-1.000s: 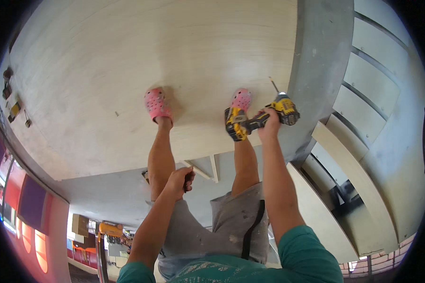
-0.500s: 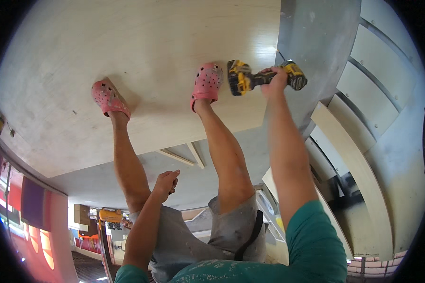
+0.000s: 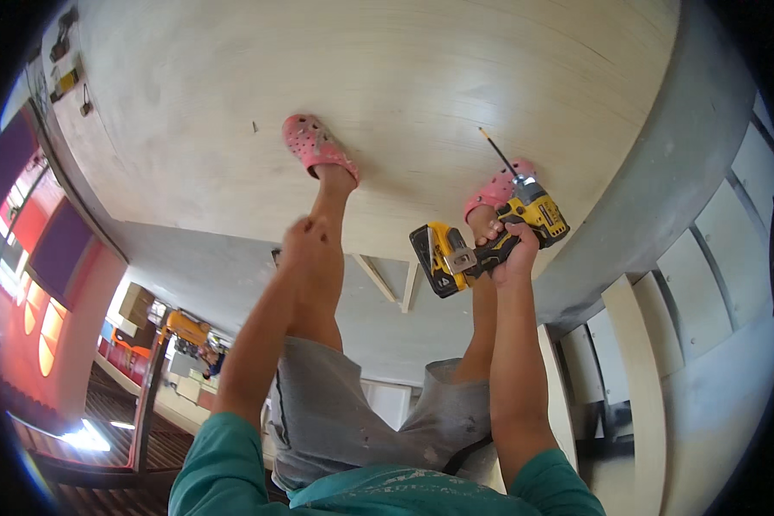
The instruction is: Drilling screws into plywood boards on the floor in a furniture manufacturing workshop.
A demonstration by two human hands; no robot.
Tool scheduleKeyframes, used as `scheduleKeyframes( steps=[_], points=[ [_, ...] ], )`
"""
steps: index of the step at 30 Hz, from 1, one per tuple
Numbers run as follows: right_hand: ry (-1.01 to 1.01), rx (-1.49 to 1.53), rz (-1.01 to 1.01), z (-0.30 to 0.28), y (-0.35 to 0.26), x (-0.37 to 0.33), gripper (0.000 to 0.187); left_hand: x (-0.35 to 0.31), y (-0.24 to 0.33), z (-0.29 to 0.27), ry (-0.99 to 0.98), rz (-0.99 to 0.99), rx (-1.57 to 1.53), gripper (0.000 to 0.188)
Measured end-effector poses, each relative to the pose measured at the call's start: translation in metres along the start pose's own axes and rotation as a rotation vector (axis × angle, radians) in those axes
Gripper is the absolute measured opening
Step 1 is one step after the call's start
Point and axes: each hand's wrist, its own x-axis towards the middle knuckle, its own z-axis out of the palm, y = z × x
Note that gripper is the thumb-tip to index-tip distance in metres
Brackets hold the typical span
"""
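Note:
A yellow and black cordless drill with a long thin bit is in my right hand. My fingers wrap round its grip; the bit tilts up and to the left, and the battery end is at the lower left. My left hand hangs in front of my left shin with its fingers curled in. Whatever it may hold is hidden. Under me lies a large pale wood panel, on which my feet stand in pink clogs. The drill overlaps the right clog.
A grey floor runs past the panel's near edge, with a thin wooden frame lying there. Pale boards and panels lean along the right side. Small tools lie at the far left, near a red wall.
My right hand has brought the drill down and nearer, turning its bit into plain view. My left hand has risen. The view has shifted, so more of the panel's right edge shows.

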Motion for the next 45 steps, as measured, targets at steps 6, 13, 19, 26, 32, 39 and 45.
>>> scheduleKeyframes(
  steps=[6, 13, 19, 26, 32, 39, 45],
  points=[
    [-0.141, -0.120, 0.165, -0.024, 0.014, 0.029, 0.032, 0.121, -0.041, -0.018, 0.284, 0.188, 0.257, 0.027],
    [0.166, -0.376, 0.078, 0.001, 0.045, 0.031, 0.029, 0.196, -0.011, -0.058, 0.142, -0.022, -0.113, 0.024],
    [0.266, -0.585, -0.068, 0.010, 0.032, 0.028, 0.016, 0.197, 0.017, -0.014, 0.349, 0.085, 0.041, 0.037],
    [0.225, -0.923, -0.167, 0.037, 0.040, 0.035, 0.009, 0.226, -0.011, -0.015, 0.232, 0.189, 0.040, 0.023],
    [0.228, -0.848, 0.029, 0.061, 0.046, -0.008, 0.018, 0.187, 0.004, -0.014, -0.177, 0.009, -0.673, 0.018],
    [0.132, -0.656, 0.188, 0.061, 0.045, -0.034, 0.033, 0.161, 0.030, 0.010, -0.590, -0.220, -1.512, 0.010],
    [-0.037, -0.556, 0.214, 0.055, 0.052, -0.032, 0.045, 0.165, 0.069, -0.010, -0.657, -0.119, -1.612, 0.022]
  ],
)
